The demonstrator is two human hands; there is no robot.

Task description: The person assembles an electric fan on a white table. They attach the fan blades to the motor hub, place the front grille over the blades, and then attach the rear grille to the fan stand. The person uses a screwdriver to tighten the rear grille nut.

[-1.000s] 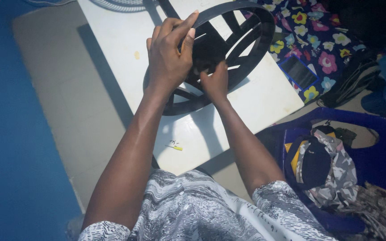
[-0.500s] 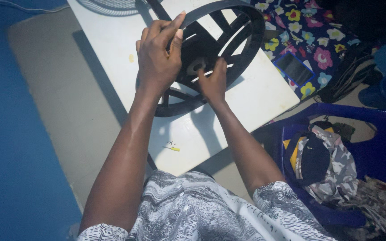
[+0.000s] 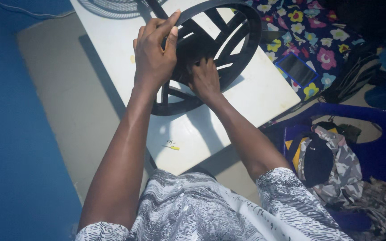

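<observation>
Fingers of your left hand point(image 3: 153, 56) are curling over the near rim of the black fan guard point(image 3: 242, 33), the forefinger stretched up along the ring and the thumb pressing behind it, so that hand is gripping the guard firmly; your right hand point(image 3: 205, 79) is reaching into the hub at the middle of the spokes, its fingers bent down and pinching at something there, though whether they are holding anything you cannot tell, since the knuckles are hiding the tips. You are holding the guard tilted, its lower edge resting on the white table point(image 3: 255, 93) and its upper edge lifted toward you; it is sitting over the table's middle, just ahead of your wrists. Near the table's front edge a small yellow-tipped bit point(image 3: 174, 147) is lying loose, well apart from the guard; a wire fan grille point(image 3: 112, 6) is showing at the far end; a dark phone point(image 3: 296, 69) is lying on the flowered cloth point(image 3: 322, 40) to your right; a blue plastic chair point(image 3: 380, 134) heaped with clothes is standing beside your right elbow.
</observation>
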